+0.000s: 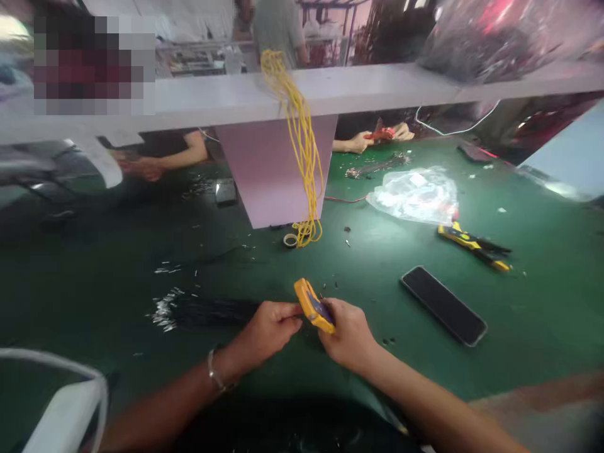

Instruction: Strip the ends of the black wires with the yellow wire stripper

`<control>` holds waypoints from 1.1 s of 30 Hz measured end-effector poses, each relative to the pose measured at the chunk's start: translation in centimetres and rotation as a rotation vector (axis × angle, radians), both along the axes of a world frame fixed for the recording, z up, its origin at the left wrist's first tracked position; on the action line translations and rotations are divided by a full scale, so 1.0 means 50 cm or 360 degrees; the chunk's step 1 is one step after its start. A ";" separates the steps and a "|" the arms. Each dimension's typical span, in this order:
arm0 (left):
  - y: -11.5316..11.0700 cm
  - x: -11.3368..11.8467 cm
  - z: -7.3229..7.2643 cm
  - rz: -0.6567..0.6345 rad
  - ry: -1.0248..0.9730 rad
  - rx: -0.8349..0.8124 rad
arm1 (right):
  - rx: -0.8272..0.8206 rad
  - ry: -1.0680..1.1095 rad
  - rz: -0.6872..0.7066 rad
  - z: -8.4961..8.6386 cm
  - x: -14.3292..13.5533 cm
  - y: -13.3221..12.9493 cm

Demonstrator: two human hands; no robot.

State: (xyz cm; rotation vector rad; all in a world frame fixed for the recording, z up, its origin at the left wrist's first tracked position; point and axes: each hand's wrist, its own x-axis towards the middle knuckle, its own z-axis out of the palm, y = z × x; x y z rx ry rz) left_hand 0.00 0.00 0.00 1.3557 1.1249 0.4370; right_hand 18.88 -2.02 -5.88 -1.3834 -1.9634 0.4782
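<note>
My right hand [346, 333] is wrapped round a yellow hand tool with a dark blue-grey middle [315, 307]; its exact kind is not clear. The tool slants from upper left down into my palm. Just left of it my left hand [271, 330] is closed, thumb and forefinger pinched together at the tool's side. Whatever lies between those fingers is too small to make out. Behind my left hand a bundle of thin black wires [212, 311] lies on the green table, its bright silvery ends [165, 308] fanned out to the left.
A phone [443, 305] lies at right, with yellow-and-black pliers [474, 246] and a clear plastic bag [415, 195] beyond. Yellow cord [304, 151] hangs from the raised shelf [189, 100] near a tape roll [290, 240]. Co-workers' hands [361, 141] show across the table. A white device [66, 415] sits lower left.
</note>
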 end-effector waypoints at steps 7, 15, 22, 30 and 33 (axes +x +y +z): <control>0.033 -0.013 0.002 0.0241 0.0273 0.0248 | -0.0638 0.0525 0.0164 0.023 0.015 0.002; 0.067 -0.065 0.001 0.0346 0.0290 0.0401 | -0.1367 0.1360 0.0674 0.037 0.045 0.018; 0.064 -0.061 0.010 0.0355 0.0100 0.0166 | -0.1443 0.1475 0.0704 0.016 0.044 0.021; 0.062 -0.055 0.030 0.0350 0.0122 0.0004 | -0.1498 0.1480 0.0757 0.022 0.044 0.019; 0.060 -0.049 0.034 0.0345 0.0140 0.0012 | -0.1516 0.1478 0.0757 0.019 0.042 0.017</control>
